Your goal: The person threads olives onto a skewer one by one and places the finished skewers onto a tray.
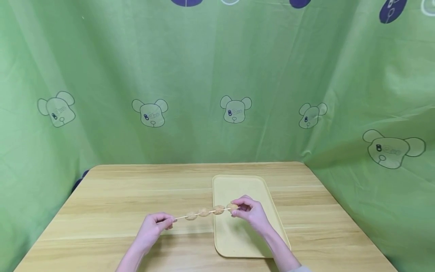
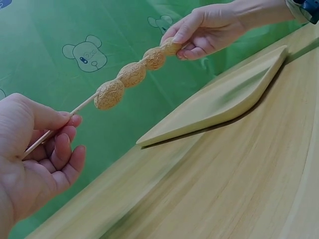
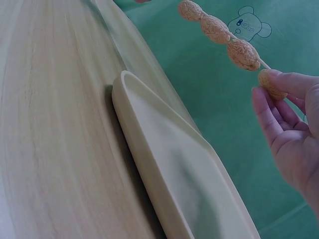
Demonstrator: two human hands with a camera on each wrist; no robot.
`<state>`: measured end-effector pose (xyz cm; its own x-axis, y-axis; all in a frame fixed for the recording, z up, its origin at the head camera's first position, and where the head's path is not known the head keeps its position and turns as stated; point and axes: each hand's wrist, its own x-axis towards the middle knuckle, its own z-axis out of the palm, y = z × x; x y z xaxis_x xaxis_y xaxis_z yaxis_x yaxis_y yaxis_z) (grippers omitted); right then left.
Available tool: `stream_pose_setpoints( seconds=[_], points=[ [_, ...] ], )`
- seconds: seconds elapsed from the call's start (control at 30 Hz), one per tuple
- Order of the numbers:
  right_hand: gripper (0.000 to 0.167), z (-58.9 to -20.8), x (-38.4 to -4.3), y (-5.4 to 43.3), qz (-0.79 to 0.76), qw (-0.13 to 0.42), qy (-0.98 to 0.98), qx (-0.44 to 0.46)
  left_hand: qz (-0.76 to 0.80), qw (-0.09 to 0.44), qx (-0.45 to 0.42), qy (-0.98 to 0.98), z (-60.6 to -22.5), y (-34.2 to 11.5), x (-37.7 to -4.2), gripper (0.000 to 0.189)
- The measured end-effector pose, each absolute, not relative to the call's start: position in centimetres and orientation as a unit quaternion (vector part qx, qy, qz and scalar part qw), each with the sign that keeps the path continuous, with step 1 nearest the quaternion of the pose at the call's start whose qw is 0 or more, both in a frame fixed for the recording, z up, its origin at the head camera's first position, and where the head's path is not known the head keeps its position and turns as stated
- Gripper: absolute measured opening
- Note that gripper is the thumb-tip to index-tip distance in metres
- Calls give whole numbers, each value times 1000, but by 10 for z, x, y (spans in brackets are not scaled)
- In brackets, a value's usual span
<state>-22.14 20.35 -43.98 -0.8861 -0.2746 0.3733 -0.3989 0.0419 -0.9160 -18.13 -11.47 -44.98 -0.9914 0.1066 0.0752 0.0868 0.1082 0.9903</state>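
Observation:
My left hand (image 1: 153, 227) pinches the bare end of a thin wooden skewer (image 2: 85, 102) between thumb and fingers. Several tan, rough-skinned oval balls (image 2: 132, 74) are threaded along it in a row. At the other end, my right hand (image 1: 253, 213) holds the last ball (image 3: 271, 85) between thumb and fingers, and the skewer's tip pokes out just past it in the head view. The skewer is held up in the air, rising slightly to the right. Below the right hand lies a pale yellow rectangular tray (image 1: 234, 241), with nothing on its visible surface.
The tray rests on a wood-grain table (image 1: 136, 189), right of the middle, its raised rim (image 3: 144, 159) standing a little above the tabletop. Green curtains (image 1: 190, 75) with bear-head prints hang behind the table and along both sides.

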Motion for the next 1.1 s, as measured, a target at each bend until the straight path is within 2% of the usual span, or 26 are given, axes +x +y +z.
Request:
stream_pose_setpoints(
  seconds=[0.63, 1.1],
  points=[
    [36, -438, -216, 209, 644, 0, -737, 208, 643, 44, 114, 756, -458, -118, -180, 22],
    [39, -444, -220, 208, 680, -36, -709, 181, 647, 61, 109, 752, -462, -120, -181, 23]
  ],
)
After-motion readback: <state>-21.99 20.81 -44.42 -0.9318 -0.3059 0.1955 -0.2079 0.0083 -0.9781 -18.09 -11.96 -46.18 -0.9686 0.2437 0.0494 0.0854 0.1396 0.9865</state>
